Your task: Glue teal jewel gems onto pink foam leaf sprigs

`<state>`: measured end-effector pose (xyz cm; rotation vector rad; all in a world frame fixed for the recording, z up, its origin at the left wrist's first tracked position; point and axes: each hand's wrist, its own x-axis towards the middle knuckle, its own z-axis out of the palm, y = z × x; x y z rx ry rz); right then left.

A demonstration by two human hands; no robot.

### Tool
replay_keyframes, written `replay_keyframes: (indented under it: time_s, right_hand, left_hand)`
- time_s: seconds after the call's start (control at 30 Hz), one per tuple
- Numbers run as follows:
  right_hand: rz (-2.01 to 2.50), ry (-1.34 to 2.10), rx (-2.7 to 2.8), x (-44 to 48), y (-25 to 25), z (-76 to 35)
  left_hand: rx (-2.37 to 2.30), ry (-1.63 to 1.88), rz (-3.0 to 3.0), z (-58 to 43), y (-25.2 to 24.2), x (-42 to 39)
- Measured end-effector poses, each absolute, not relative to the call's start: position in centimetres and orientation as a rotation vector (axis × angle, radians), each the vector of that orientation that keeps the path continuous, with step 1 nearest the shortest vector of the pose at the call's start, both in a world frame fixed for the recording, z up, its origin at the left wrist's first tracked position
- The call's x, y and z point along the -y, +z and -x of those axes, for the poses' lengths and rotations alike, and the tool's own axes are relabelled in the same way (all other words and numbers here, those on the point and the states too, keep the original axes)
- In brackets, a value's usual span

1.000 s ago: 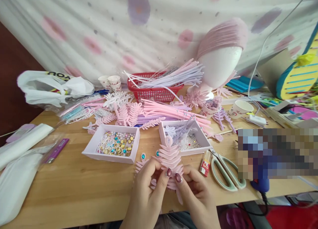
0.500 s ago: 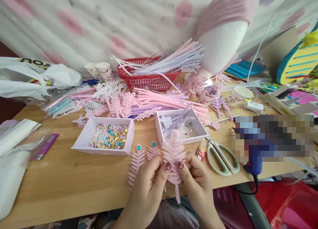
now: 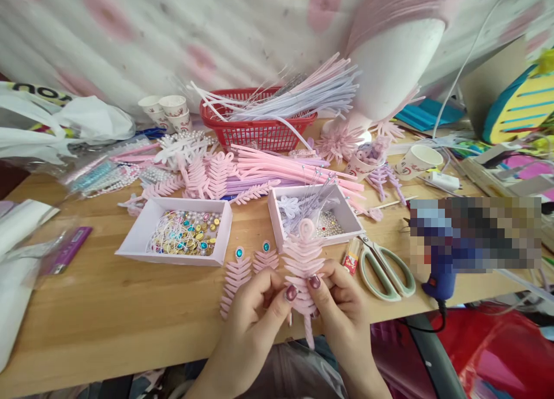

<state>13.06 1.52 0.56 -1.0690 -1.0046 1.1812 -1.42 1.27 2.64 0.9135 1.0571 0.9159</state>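
A pink pipe-cleaner feather (image 3: 303,252) with a loop at its top stands upright between my hands near the table's front edge. My left hand (image 3: 259,312) pinches its left side, thumb in front. On the right side, my right hand (image 3: 340,307) grips it with thumb and curled fingers, its thumb a little higher than the left one. Just left of my hands lie two similar pink feathers, a nearer one (image 3: 236,281) and a farther one (image 3: 265,260), each topped with a blue gem. My left hand partly covers both.
A white box (image 3: 173,260) holds gems and beads; another box (image 3: 277,226) has pins and pearls. Scissors (image 3: 383,272) and a blue glue gun (image 3: 439,278) lie to the right. Behind are pink pipe cleaners (image 3: 281,171), a red basket (image 3: 259,136) and paper cups (image 3: 419,160).
My right thumb has moved slightly up the feather's side, while my left thumb sits a little lower. Both hands keep hold. The camera view has shifted slightly.
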Motion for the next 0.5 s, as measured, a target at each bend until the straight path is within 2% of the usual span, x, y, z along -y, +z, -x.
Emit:
replay_keyframes:
  time_s: [0.13,0.5]
  right_hand:
    - [1.009,1.227,1.043,-1.6,0.8,-13.5]
    - [1.045,1.147,1.015,-1.7,0.2,-13.3]
  left_hand:
    - [-0.914,0.845,-0.830,2.0,1.8,-1.7]
    - [-1.036,0.896,-0.961,1.3,1.9,-0.7]
